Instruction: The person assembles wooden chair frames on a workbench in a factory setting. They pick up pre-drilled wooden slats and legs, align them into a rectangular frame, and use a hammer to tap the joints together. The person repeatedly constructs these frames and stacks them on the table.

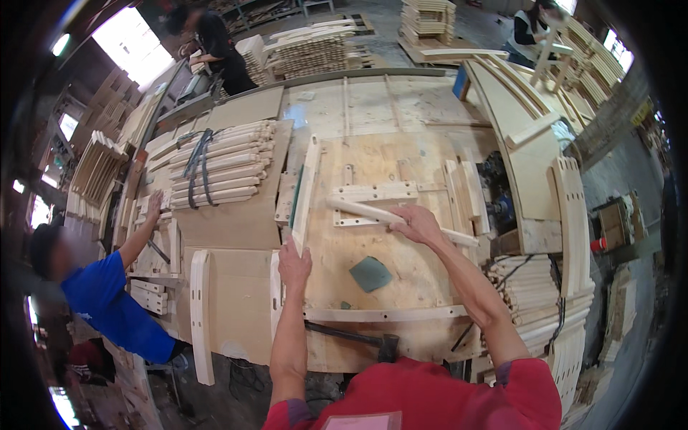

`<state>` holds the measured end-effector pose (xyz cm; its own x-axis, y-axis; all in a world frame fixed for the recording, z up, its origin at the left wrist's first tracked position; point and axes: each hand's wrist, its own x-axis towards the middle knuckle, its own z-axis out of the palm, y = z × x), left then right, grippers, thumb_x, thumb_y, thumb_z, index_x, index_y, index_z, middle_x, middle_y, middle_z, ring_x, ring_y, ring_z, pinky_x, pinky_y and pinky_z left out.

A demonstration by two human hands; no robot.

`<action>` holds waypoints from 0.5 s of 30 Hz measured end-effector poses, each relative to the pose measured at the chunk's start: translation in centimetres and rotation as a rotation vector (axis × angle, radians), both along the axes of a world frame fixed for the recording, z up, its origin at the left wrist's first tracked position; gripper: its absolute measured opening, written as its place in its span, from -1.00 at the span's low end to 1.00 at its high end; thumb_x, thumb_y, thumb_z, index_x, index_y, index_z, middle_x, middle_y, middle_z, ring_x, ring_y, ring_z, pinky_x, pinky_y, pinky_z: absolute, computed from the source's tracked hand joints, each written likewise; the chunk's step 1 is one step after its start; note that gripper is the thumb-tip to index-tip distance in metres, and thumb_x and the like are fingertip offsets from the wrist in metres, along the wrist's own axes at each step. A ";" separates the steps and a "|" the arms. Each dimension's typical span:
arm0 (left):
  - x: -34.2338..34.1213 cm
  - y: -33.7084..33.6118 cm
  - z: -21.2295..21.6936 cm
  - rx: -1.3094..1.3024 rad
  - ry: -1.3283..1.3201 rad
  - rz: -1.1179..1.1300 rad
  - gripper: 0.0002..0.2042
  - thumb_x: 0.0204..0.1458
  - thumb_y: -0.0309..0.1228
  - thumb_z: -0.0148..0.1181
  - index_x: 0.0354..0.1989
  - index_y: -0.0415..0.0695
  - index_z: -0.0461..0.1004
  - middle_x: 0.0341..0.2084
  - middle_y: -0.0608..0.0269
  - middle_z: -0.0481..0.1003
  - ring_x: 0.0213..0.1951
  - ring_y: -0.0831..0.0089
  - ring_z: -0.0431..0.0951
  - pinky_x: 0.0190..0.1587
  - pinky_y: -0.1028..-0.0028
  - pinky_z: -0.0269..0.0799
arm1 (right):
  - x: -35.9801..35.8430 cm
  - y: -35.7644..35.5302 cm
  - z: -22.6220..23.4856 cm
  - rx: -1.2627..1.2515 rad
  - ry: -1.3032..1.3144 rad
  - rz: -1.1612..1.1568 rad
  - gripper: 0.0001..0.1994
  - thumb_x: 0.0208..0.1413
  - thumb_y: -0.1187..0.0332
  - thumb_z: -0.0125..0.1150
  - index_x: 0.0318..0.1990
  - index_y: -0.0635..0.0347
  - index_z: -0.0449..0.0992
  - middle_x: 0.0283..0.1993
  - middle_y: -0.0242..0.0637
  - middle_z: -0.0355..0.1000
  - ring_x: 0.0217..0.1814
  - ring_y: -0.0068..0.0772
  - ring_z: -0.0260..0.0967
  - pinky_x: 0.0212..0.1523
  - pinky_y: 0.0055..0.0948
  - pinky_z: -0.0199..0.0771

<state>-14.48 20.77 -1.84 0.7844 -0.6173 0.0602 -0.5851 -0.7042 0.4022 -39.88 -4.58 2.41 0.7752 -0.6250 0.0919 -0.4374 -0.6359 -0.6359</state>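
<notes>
My right hand is closed around a pale wooden rail, which slants over the plywood worktop. My left hand is closed at the near end of a long wooden slat that points away from me. A dark green strip runs along that slat's left side. Between my hands lies a loose green square sheet. Just beyond the rail, wooden blocks with screw holes are fixed to the worktop.
A wooden strip borders the near edge, with a dark hammer just below. Strapped slats lie on cardboard at left, beside a person in blue. More bundled slats stand at right. Two other people work farther back.
</notes>
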 end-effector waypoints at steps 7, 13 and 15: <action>0.3 -0.1 -0.1 -0.027 -0.026 0.011 -0.32 0.07 -0.22 0.26 0.37 -0.14 0.23 -0.05 -0.13 0.45 0.00 -0.11 0.49 0.00 -0.01 0.46 | 5.4 -3.0 -1.1 -0.055 0.248 0.209 -0.73 0.11 0.07 0.25 -0.11 -0.06 0.61 -0.28 -0.09 0.52 -0.13 0.06 0.51 -0.13 0.02 0.47; 0.6 0.4 -0.4 0.007 -0.015 0.021 -0.34 0.06 -0.23 0.26 0.36 -0.14 0.25 -0.06 -0.14 0.45 -0.01 -0.12 0.49 -0.01 -0.02 0.45 | 7.4 -2.2 -2.1 -0.129 0.324 0.198 -0.77 0.11 0.14 0.22 -0.20 0.05 0.60 -0.32 0.00 0.56 -0.16 0.09 0.56 -0.18 0.06 0.51; 0.6 0.4 -0.4 0.009 -0.007 0.030 -0.35 0.06 -0.24 0.26 0.35 -0.14 0.25 -0.07 -0.14 0.46 0.00 -0.12 0.49 -0.01 -0.03 0.45 | 7.8 -1.8 -2.4 -0.140 0.345 0.200 -0.77 0.12 0.17 0.20 -0.21 0.08 0.60 -0.32 -0.01 0.57 -0.18 0.09 0.57 -0.19 0.06 0.52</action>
